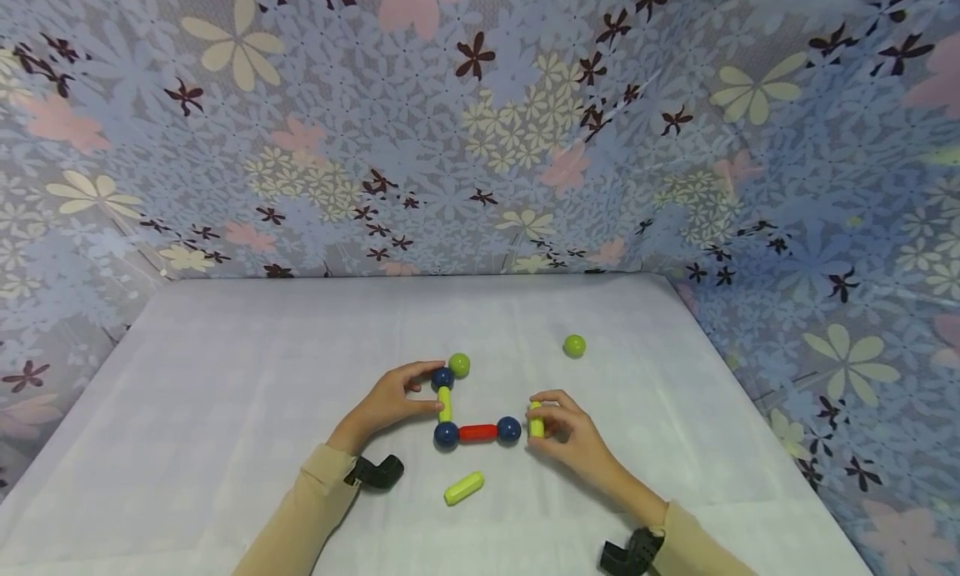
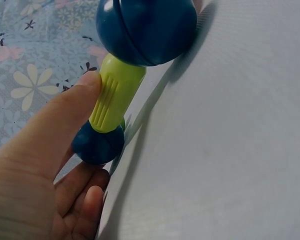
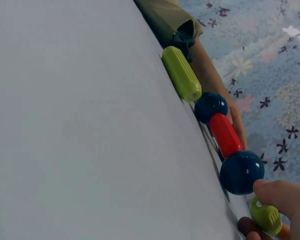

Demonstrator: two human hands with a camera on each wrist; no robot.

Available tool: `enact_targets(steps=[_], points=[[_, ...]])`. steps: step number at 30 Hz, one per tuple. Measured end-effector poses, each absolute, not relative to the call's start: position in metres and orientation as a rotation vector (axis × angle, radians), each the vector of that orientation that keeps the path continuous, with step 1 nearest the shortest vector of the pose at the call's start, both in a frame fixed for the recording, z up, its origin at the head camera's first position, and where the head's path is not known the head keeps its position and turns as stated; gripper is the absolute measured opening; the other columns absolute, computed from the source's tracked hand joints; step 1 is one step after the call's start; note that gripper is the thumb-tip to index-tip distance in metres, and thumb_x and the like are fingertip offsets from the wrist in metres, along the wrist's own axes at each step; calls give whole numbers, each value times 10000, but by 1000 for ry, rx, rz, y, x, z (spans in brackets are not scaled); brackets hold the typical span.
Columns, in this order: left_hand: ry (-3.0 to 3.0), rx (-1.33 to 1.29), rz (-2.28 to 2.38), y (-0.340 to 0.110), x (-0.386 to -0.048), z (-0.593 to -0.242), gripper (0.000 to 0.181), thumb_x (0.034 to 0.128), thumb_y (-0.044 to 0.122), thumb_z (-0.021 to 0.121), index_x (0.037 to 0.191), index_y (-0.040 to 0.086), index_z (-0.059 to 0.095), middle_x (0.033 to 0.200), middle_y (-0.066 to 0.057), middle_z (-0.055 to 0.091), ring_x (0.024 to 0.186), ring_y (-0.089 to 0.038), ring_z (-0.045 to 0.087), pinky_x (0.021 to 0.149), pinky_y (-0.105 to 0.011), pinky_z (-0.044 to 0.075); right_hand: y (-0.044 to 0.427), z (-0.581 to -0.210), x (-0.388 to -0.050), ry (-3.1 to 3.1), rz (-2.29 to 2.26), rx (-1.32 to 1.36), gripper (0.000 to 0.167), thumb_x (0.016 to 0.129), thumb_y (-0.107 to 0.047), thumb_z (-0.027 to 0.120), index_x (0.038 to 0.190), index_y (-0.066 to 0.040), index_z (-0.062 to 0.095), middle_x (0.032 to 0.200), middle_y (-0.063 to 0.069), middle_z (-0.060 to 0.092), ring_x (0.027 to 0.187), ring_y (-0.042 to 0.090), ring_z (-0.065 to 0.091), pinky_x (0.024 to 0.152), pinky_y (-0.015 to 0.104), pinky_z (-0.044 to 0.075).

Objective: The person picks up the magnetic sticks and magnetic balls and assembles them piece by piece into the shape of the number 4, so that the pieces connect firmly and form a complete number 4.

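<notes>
An L-shaped piece lies on the white surface: a red rod [image 1: 477, 433] joins two dark blue balls, and a yellow-green rod [image 1: 445, 404] runs from the corner ball [image 1: 446, 435] to a third blue ball [image 1: 442, 378]. My left hand [image 1: 393, 399] holds that side, thumb on the yellow-green rod [image 2: 112, 95] and fingers by the far ball [image 2: 98, 144]. My right hand [image 1: 573, 434] pinches a separate yellow-green rod [image 1: 536, 420], just right of the right-hand blue ball [image 1: 508, 430] and apart from it. In the right wrist view the held rod [image 3: 265, 216] shows a hole in its end.
A green ball [image 1: 459, 364] sits beside the far blue ball, and another green ball [image 1: 574, 346] lies farther back to the right. One loose yellow-green rod [image 1: 464, 488] lies nearer the front, between the forearms. Flowered cloth [image 1: 420, 142] rises behind the white surface [image 1: 300, 326].
</notes>
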State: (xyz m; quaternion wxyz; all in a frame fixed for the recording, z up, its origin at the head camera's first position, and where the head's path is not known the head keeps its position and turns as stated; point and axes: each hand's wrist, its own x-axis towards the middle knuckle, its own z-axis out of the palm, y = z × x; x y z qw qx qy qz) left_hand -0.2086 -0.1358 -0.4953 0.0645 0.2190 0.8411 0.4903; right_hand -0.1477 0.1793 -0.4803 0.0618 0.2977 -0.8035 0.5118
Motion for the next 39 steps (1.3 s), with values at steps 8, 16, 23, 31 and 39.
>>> enact_targets(steps=[8, 16, 23, 31, 39], points=[[2529, 675, 1484, -135, -208, -496, 642, 784, 267, 781, 1356, 125, 528, 1398, -79, 539, 1249, -264, 514, 960, -312, 476, 183, -498, -174, -2462, 1691, 854, 298, 780, 5, 742, 1064, 50, 666, 1216, 243, 526, 861, 24, 571, 731, 172, 510], [2546, 662, 1459, -136, -208, -494, 648, 780, 267, 784, 1358, 129, 526, 1394, -73, 542, 1224, -246, 527, 954, -315, 473, 178, -495, -184, -2482, 1752, 790, 215, 902, -41, 622, 1089, 53, 672, 1231, 234, 553, 1062, 33, 550, 878, 99, 465], [2544, 654, 1464, -136, -206, -487, 634, 790, 243, 778, 1355, 105, 526, 1391, -96, 542, 1245, -271, 517, 959, -336, 473, 168, -493, -191, -2478, 1765, 786, 212, 923, -40, 590, 1089, 66, 669, 1223, 236, 557, 1102, 41, 530, 901, 90, 448], [2536, 672, 1478, -136, -210, -494, 633, 792, 239, 777, 1356, 104, 525, 1386, -98, 545, 1238, -272, 523, 961, -370, 478, 157, -492, -194, -2497, 1841, 763, 221, 924, -49, 591, 1096, 71, 661, 1236, 234, 537, 1033, -13, 544, 831, 128, 500], [2541, 677, 1470, -137, -208, -494, 644, 780, 267, 785, 1356, 131, 529, 1390, -76, 545, 1249, -256, 517, 959, -329, 477, 153, -492, -192, -2505, 1886, 759, 219, 931, -52, 581, 1095, 75, 652, 1237, 239, 522, 1009, -8, 554, 821, 138, 510]])
